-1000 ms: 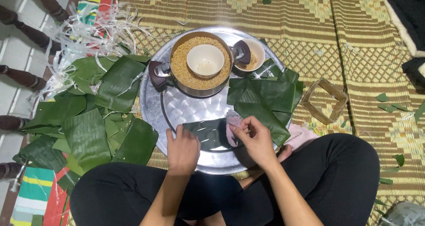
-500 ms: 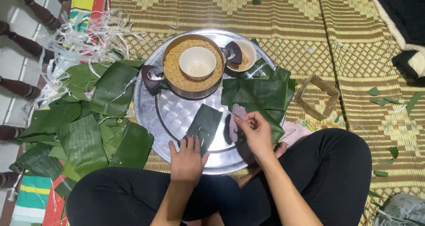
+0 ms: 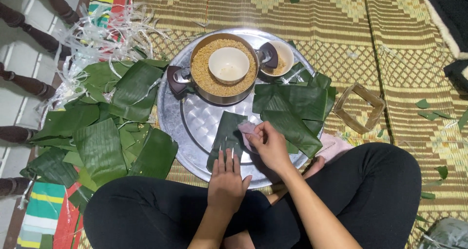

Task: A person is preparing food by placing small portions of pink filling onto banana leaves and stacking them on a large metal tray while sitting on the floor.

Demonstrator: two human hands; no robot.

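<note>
Since a moment ago my left hand (image 3: 225, 178) has slid onto the leaf strip (image 3: 225, 137), pressing it flat, open-palmed, on the round metal tray (image 3: 170, 117), while my right hand (image 3: 269, 144) pinches a pink cloth (image 3: 245, 130) mid-wipe; next comes a steady stroke along it.

The leaf strip (image 3: 225, 137) no longer lies crosswise under both hands; it now stands lengthwise, reaching away from the left hand (image 3: 226, 180), whose fingertips pin its near end flat. The right hand (image 3: 268, 144) has drawn closer beside it, and the pale pink cloth (image 3: 246, 129) now rests against the strip's right edge.
</note>
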